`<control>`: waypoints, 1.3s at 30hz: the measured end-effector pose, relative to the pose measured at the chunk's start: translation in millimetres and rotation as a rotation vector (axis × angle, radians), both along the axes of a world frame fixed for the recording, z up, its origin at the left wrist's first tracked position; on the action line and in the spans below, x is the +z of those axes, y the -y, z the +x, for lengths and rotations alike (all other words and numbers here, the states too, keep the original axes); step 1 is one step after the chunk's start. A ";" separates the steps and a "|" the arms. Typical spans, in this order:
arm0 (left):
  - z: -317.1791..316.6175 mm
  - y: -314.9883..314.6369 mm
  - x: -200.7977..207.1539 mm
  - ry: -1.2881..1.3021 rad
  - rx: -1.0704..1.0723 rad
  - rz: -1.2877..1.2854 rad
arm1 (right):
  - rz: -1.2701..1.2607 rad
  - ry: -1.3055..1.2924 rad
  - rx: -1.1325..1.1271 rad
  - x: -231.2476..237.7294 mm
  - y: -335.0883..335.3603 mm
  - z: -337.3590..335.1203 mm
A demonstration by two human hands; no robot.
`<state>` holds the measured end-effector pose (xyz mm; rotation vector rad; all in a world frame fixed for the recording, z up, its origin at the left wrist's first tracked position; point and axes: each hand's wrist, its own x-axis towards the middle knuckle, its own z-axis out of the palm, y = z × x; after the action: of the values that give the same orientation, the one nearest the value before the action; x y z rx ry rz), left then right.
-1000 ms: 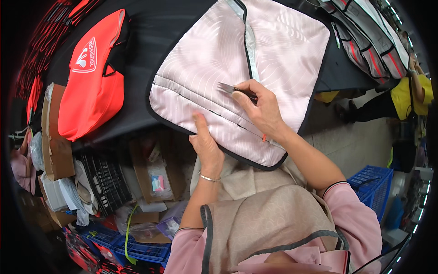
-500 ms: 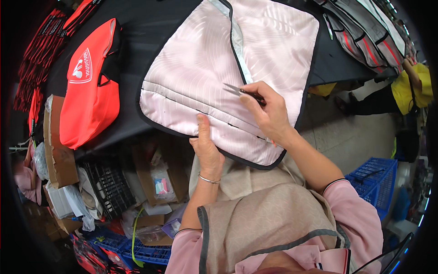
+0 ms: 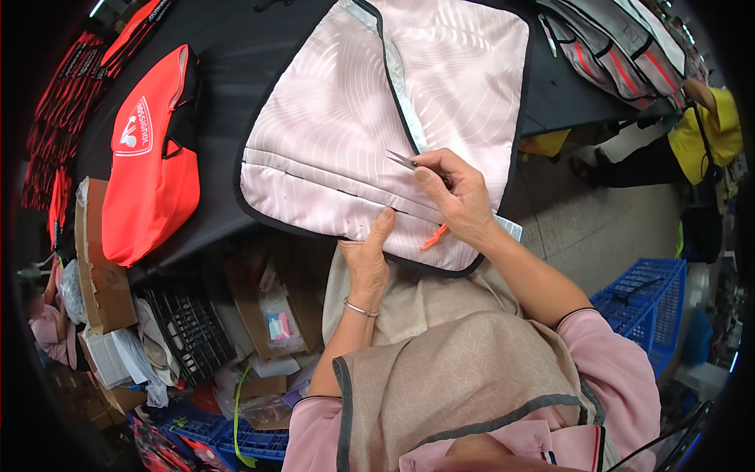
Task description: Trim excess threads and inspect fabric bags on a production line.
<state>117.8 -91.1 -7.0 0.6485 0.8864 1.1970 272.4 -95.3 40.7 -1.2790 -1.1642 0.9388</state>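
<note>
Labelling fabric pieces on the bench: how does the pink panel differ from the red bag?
The pink panel is pale with a faint wavy pattern and black edging; the red bag is bright red with a white emblem. The panel lies under both hands: the left hand presses its near edge, the right hand holds small snips over it. The bag lies untouched, further left. Both rest flat on the black table.

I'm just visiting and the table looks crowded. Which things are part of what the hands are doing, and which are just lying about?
In use:
- pink bag panel with black piping
- small thread snips, in the right hand
- left hand, pressing the panel's near edge

Lying about:
- red bag
- grey bags with red stripes
- cardboard box
- blue crate
</note>
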 end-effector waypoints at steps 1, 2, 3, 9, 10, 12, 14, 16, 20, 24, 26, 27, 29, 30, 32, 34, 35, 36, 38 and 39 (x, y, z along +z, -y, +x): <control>0.3 -0.1 -0.4 0.020 0.011 0.032 | 0.042 0.091 -0.052 4.3 4.7 0.9; 0.0 -0.2 -0.7 0.021 0.010 0.033 | 0.084 0.182 -0.105 8.5 9.7 1.7; -1.2 -0.2 -0.7 0.040 0.003 0.033 | 0.084 0.181 -0.104 13.3 15.6 2.4; -1.7 3.6 0.8 0.104 -0.046 0.004 | 0.430 0.908 -0.159 21.5 35.3 2.2; -1.3 3.8 2.2 0.113 -0.056 0.000 | 0.429 0.908 -0.160 21.0 34.9 2.6; 1.0 3.4 3.6 0.119 -0.049 0.015 | 0.474 0.963 -0.175 20.0 33.9 3.2; 3.6 3.3 7.0 0.124 -0.041 0.032 | 0.479 0.992 -0.171 21.1 34.2 3.4; 7.2 3.7 12.6 0.136 0.007 0.024 | 0.482 1.021 -0.168 21.1 34.1 4.0; 8.6 4.2 18.3 0.140 0.008 0.006 | 0.499 1.061 -0.184 19.7 33.6 3.0; 8.6 4.4 21.3 0.139 0.010 -0.009 | 0.499 1.123 -0.189 20.3 35.4 2.0; 9.5 4.6 24.5 0.133 0.020 -0.014 | 0.504 1.112 -0.198 19.1 34.4 1.8; 10.2 4.4 26.6 0.142 0.023 -0.014 | 0.510 1.101 -0.207 18.4 34.0 1.8; 10.4 4.2 27.9 0.150 0.027 -0.015 | 0.433 0.994 -0.215 16.3 34.6 4.6; 10.0 3.5 27.9 0.141 0.027 -0.009 | 0.356 0.885 -0.223 15.5 34.4 5.8; 10.5 2.2 28.3 0.132 0.028 -0.002 | 0.362 0.837 -0.228 15.3 34.2 6.3; 11.4 2.4 28.6 0.137 0.041 0.001 | 0.365 0.788 -0.232 17.2 33.8 5.1; 11.5 2.8 28.2 0.137 0.040 0.001 | 0.425 0.893 -0.214 22.0 32.2 2.8; 11.2 3.0 28.0 0.127 0.042 -0.007 | 0.487 0.997 -0.194 24.6 31.1 1.4; 9.3 3.5 25.2 0.118 0.044 -0.015 | 0.442 0.983 -0.183 23.6 30.8 1.3; 7.8 2.8 23.3 0.100 0.023 -0.014 | 0.397 0.970 -0.174 24.1 30.4 1.9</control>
<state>125.6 -93.9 16.3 0.5637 0.8188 1.2324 274.3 -125.8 64.8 -1.4933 -1.8116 -0.1197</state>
